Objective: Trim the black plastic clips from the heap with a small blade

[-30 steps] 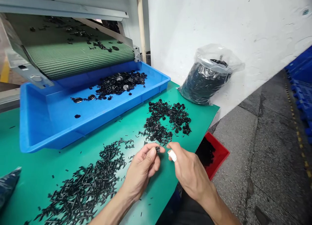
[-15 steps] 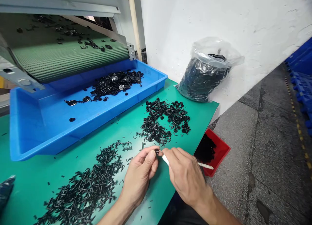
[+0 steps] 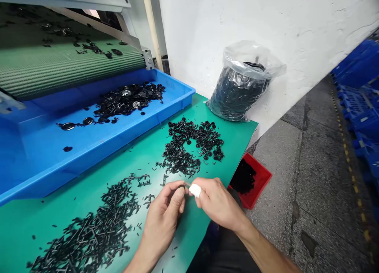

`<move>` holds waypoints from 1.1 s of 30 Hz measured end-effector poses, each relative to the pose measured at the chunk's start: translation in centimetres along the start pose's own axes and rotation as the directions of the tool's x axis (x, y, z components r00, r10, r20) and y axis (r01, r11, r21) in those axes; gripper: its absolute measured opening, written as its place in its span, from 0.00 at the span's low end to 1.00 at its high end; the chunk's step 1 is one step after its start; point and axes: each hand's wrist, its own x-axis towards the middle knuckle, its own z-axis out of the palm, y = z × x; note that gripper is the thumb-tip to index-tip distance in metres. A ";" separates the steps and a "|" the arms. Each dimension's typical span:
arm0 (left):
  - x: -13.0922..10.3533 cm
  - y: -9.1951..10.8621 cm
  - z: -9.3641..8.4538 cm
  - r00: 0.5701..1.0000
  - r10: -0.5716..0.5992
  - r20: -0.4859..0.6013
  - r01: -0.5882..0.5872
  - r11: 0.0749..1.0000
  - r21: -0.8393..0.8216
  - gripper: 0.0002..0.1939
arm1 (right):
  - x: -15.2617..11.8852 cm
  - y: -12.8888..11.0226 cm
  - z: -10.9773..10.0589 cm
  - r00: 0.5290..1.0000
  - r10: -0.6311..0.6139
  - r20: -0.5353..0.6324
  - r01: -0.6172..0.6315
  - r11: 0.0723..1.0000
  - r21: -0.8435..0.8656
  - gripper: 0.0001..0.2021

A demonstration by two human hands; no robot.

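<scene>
Over the front edge of the green tabletop (image 3: 148, 146), my left hand (image 3: 164, 212) is closed, with a small round black plastic part (image 3: 182, 187) pinched between thumb and fingers. My right hand (image 3: 220, 204) grips a thin-pointed hand tool (image 3: 187, 184), its tip against or very near that part. White wrapping (image 3: 195, 190) shows at the right thumb; whether it is on the thumb or the tool I cannot tell. Fingers hide most of the tool. Just beyond my hands lies a pile of small black plastic parts (image 3: 180, 156). A heap of branched black pieces (image 3: 94, 233) spreads to the left.
A blue tray (image 3: 118, 141) holding black parts sits under the end of a green conveyor belt (image 3: 97, 66). A clear plastic bag (image 3: 237, 91) filled with black pieces leans on the white wall (image 3: 201, 40). Below the table's right edge is a red bin (image 3: 262, 182). Blue crates (image 3: 359, 111) stand far right.
My right hand has turned, and the pale rod that stuck out behind it is now hidden. My left hand still pinches the black part. The whole view has shifted slightly.
</scene>
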 end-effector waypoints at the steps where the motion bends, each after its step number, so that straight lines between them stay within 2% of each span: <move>1: 0.0 0.1 0.1 1.000 -0.017 0.004 0.017 1.000 -0.005 0.19 | 0.3 0.5 -0.3 1.000 0.014 -0.019 -0.014 1.000 -0.006 0.13; 3: 0.1 0.2 0.2 0.998 -0.064 0.011 0.064 0.996 -0.063 0.20 | 0.9 1.4 -0.7 0.996 0.033 -0.087 -0.037 0.998 -0.049 0.13; 7: 0.3 0.7 0.3 0.995 -0.104 0.001 0.099 0.949 -0.299 0.17 | 2.6 2.6 -1.5 0.979 0.008 -0.205 -0.040 0.987 -0.152 0.18; 11: 0.4 1.5 0.2 0.993 -0.119 -0.010 0.101 0.880 -0.464 0.12 | 4.2 2.6 -1.9 0.987 -0.064 -0.149 0.026 0.969 -0.244 0.19; 17: 0.5 1.4 -0.1 0.990 -0.105 0.096 0.137 0.882 -0.451 0.17 | 4.3 2.6 -2.1 0.987 -0.113 -0.111 0.079 0.959 -0.273 0.16; 20: 0.6 1.2 0.0 0.986 -0.107 0.130 0.153 0.886 -0.437 0.19 | 3.7 2.4 -2.5 0.981 -0.167 -0.099 0.145 0.969 -0.198 0.16; 25: 0.8 1.4 0.3 0.989 -0.097 0.109 0.138 0.866 -0.481 0.14 | 2.4 0.7 -2.7 0.956 -0.286 -0.058 0.290 0.955 0.063 0.19; 29: 1.0 1.2 0.0 0.988 -0.086 0.129 0.137 0.871 -0.472 0.16 | 1.6 -0.7 -2.4 0.950 -0.310 -0.018 0.310 0.945 0.100 0.17; 33: 1.2 1.1 -0.4 0.985 -0.089 0.149 0.156 0.830 -0.535 0.15 | 1.1 -1.3 -2.1 0.962 -0.266 -0.063 0.272 0.954 0.124 0.20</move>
